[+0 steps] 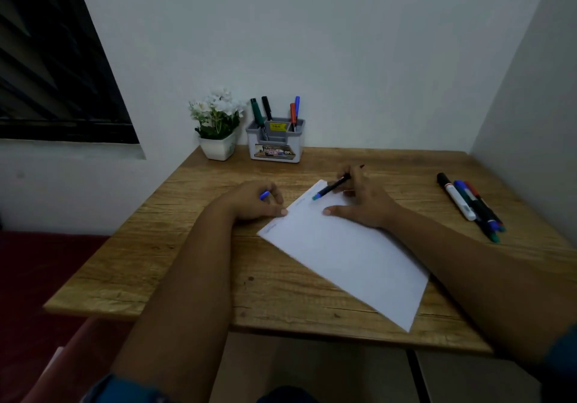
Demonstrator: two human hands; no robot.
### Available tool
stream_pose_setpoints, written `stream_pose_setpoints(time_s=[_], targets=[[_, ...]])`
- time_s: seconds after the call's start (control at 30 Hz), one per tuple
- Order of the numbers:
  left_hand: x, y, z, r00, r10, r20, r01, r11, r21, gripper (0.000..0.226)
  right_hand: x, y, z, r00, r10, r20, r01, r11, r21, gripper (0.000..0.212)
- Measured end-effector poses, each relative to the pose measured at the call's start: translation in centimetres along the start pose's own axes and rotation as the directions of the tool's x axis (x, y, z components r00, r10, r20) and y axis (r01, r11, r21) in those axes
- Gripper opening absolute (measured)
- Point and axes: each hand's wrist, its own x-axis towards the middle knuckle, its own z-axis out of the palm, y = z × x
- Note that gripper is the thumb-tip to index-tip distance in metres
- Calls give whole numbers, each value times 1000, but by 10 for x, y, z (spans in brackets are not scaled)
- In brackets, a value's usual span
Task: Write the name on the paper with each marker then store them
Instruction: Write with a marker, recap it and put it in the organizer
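Observation:
A white sheet of paper [346, 246] lies at an angle on the wooden desk [193, 256], with faint writing along its left edge. My right hand [359, 199] holds an uncapped black marker [332, 187], whose blue tip touches the paper's top corner. My left hand [256, 199] rests at the paper's left edge, fingers curled round a blue cap [264, 195]. Several loose markers [471, 206] lie at the desk's right side. A grey holder [276, 140] at the back holds several markers.
A white pot of white flowers [218, 124] stands left of the holder against the wall. A second wall closes off the desk's right side. A dark window is at the far left. The desk's front edge runs close to my forearms.

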Motion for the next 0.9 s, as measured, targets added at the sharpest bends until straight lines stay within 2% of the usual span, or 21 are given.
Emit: stream_pose_setpoints(time_s=[0.1, 0.17, 0.2, 0.27, 0.3, 0.33, 0.37, 0.4, 0.47, 0.6, 0.7, 0.9], targets=[[-4, 3, -5, 989, 29, 146, -21, 998, -53, 29, 3, 4, -13, 988, -122, -98, 122, 992, -5, 32], [-4, 3, -6, 986, 26, 167, -13, 997, -76, 30, 6, -4, -17, 974, -161, -161, 179, 978, 107, 33], [-3, 3, -6, 986, 19, 164, -7, 997, -77, 30, 8, -13, -15, 978, -121, -169, 158, 960, 231, 40], [-2, 4, -7, 991, 12, 135, -4, 998, -60, 25, 13, -39, -7, 999, 3, -39, 19, 831, 556, 50], [-2, 4, -7, 993, 15, 118, -11, 999, -41, 22, 15, -51, -1, 997, 36, 73, -76, 741, 668, 49], [-1, 4, -8, 994, 16, 107, -13, 1000, -27, 19, 15, -60, 6, 984, 48, 170, -155, 697, 700, 45], [-1, 4, -8, 995, 9, 101, -7, 1000, -24, 18, 15, -66, 13, 969, 46, 244, -204, 711, 673, 38], [-2, 4, -9, 995, -2, 100, 5, 1000, -28, 19, 16, -70, 21, 956, 34, 291, -211, 771, 601, 28], [-3, 2, -10, 994, -8, 108, 12, 1000, -28, 21, 13, -70, 34, 958, 1, 287, -137, 880, 454, 10], [-3, 1, -10, 990, 16, 142, -8, 999, -52, 23, 6, -67, 44, 985, 14, 173, -93, 886, 455, 12], [-2, 1, -11, 988, 15, 151, -5, 998, -68, 25, 5, -67, 44, 992, -51, 116, 4, 928, 372, 9], [-2, 2, -12, 985, 16, 174, -1, 996, -85, 25, 1, -69, 49, 987, -121, 105, 84, 948, 308, 5]])
